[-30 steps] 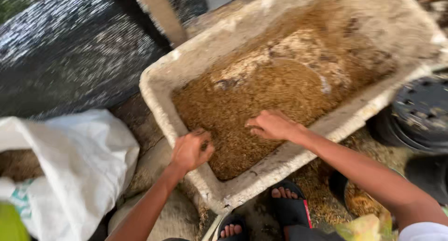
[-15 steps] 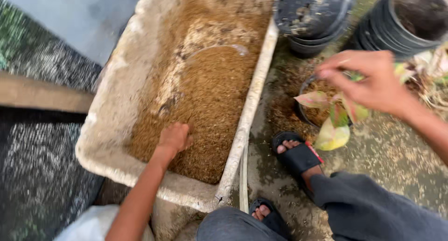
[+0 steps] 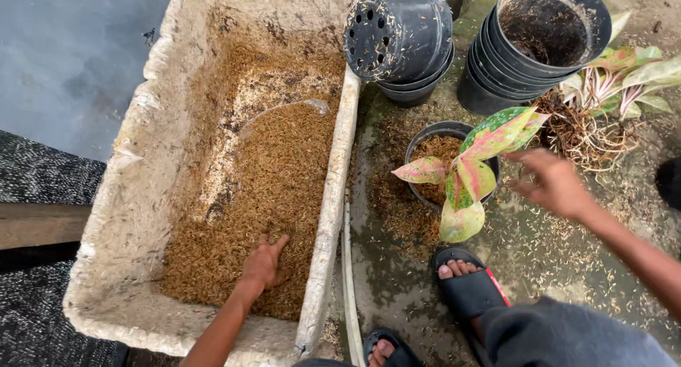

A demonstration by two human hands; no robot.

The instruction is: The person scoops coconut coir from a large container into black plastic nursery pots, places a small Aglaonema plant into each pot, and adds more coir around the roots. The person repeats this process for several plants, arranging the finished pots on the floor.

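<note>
My left hand (image 3: 264,262) rests palm down in the brown husk mix (image 3: 266,189) that fills a long, rough whitish trough (image 3: 128,196). Its fingers are spread and dig into the mix near the trough's near end. My right hand (image 3: 553,182) hovers open in the air, blurred, just right of a small black pot (image 3: 429,136). That pot holds husk mix and a plant with pink and green leaves (image 3: 472,165). The right hand holds nothing and does not touch the plant.
Two stacks of black plastic pots stand beyond: one tipped over (image 3: 401,37), one upright (image 3: 532,44). Uprooted plants with bare roots (image 3: 603,104) lie at the right. My sandalled feet (image 3: 464,285) stand on wet, husk-strewn ground. A thin white pipe (image 3: 349,282) runs along the trough.
The view has swung right from the trough toward the pots. My right hand left the mix and moved across to the potted plant, then lowered beside it. My left hand stayed in the mix.
</note>
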